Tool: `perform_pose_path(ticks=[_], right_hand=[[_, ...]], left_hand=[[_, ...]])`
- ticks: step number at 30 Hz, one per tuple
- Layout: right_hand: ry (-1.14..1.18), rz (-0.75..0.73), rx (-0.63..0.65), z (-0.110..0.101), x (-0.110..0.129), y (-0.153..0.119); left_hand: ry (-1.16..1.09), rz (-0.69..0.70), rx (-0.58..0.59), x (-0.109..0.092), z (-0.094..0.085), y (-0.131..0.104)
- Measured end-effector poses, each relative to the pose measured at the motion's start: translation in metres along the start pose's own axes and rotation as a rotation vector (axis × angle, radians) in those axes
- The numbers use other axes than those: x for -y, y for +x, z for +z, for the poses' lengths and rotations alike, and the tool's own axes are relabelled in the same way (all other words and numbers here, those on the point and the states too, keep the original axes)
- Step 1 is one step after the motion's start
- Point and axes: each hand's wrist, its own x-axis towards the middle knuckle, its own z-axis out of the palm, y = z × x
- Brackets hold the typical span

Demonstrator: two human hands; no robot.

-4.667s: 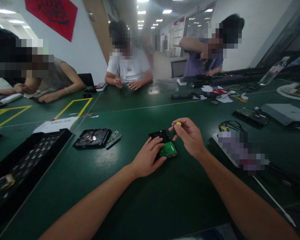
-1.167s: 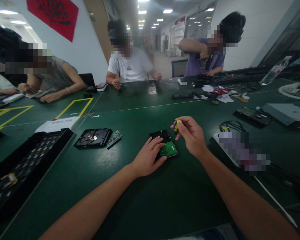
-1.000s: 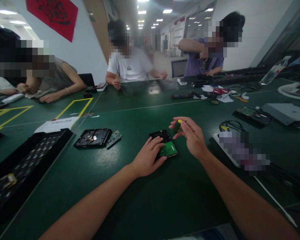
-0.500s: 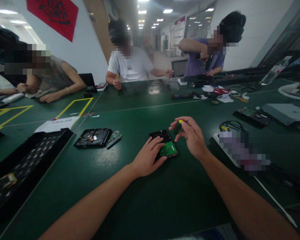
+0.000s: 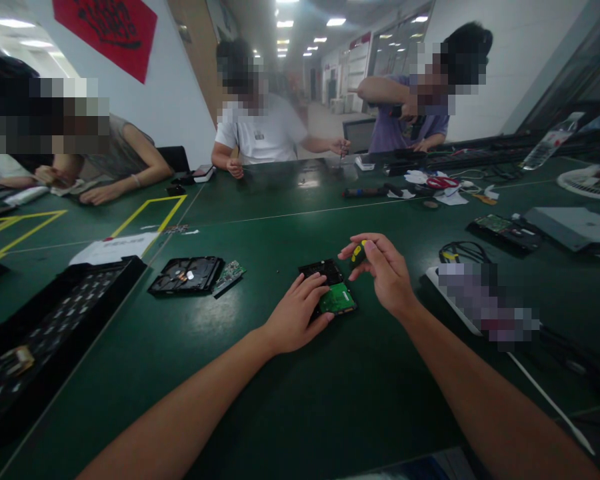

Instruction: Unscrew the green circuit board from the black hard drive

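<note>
A hard drive (image 5: pixel 339 298) with a green circuit board lies on the dark green table in front of me. My left hand (image 5: pixel 296 312) holds it down, fingers across its left part and thumb along the near edge. In my right hand (image 5: pixel 386 272) is a screwdriver (image 5: pixel 359 253) with a yellow and black handle, gripped between thumb and fingers above the drive's right side. The screwdriver's tip cannot be made out. To the left lies an opened hard drive (image 5: pixel 186 275), with a loose circuit board (image 5: pixel 231 275) beside it.
A long black tray (image 5: pixel 55 327) stands at the left. On the right are another hard drive (image 5: pixel 505 233), a grey box (image 5: pixel 575 227), a black cable (image 5: pixel 467 250) and a white-edged device (image 5: pixel 450 300). Several people sit across the table (image 5: pixel 260 230); a bottle (image 5: pixel 553 141) is far right.
The screwdriver handle has turned in my right hand, showing more yellow now. My left hand and the hard drive stay in place.
</note>
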Motion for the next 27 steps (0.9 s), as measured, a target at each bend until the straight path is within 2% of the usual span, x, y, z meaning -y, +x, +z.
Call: perform_pose_path(ticks=[10,27], right_hand=[[-0.049,-0.027,-0.012,-0.0035,-0.0081,-0.0001],[-0.099,-0.056,0.013,-0.0031,-0.0071,0.0003]], left_hand=[[0.007,0.003,0.004,0.0014,0.0011,0.0002],[-0.007,0.006,-0.002,0.0014,0.0014,0.0002]])
